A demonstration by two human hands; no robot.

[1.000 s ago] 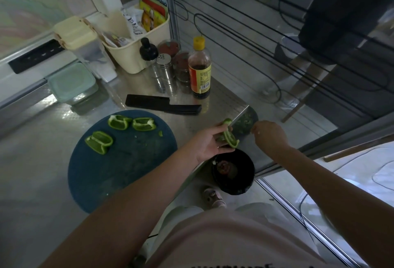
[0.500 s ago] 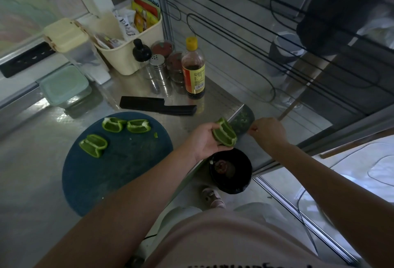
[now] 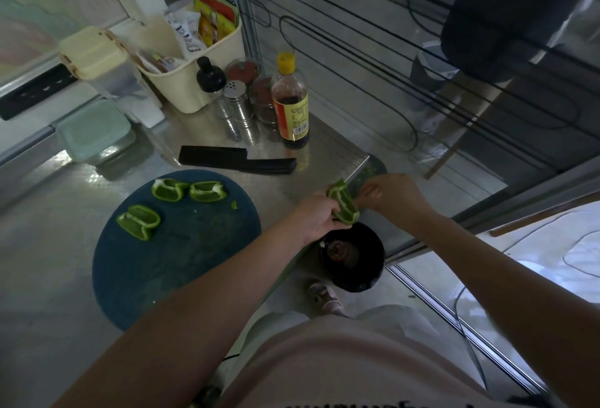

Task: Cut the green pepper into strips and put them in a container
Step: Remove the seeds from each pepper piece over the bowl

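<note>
Green pepper piece (image 3: pixel 343 204): where is it?

In the air just past the right edge of the counter (image 3: pixel 324 154), directly above a black bin (image 3: pixel 357 282) on the floor.

Which hand has it?

The left hand (image 3: pixel 316 219) grips it from the counter side, fingers curled round the outer skin. Its long axis runs from far left to near right, with the hollow side turned up toward the right hand (image 3: pixel 394 196).

And the right hand?

It is just beside the piece, fingertips (image 3: pixel 368 191) bunched together at the pale inner rib. Whether they pinch anything cannot be told.

What comes next?

Probably pulling pith away to drop it into the bin. The right hand is the one nearer the hollow.

Anything else?

Three more pepper pieces (image 3: pixel 168 189) lie on the round blue cutting board (image 3: pixel 181 261), toward its far left rim. The knife (image 3: pixel 237 162) lies beyond the board, untouched.
</note>
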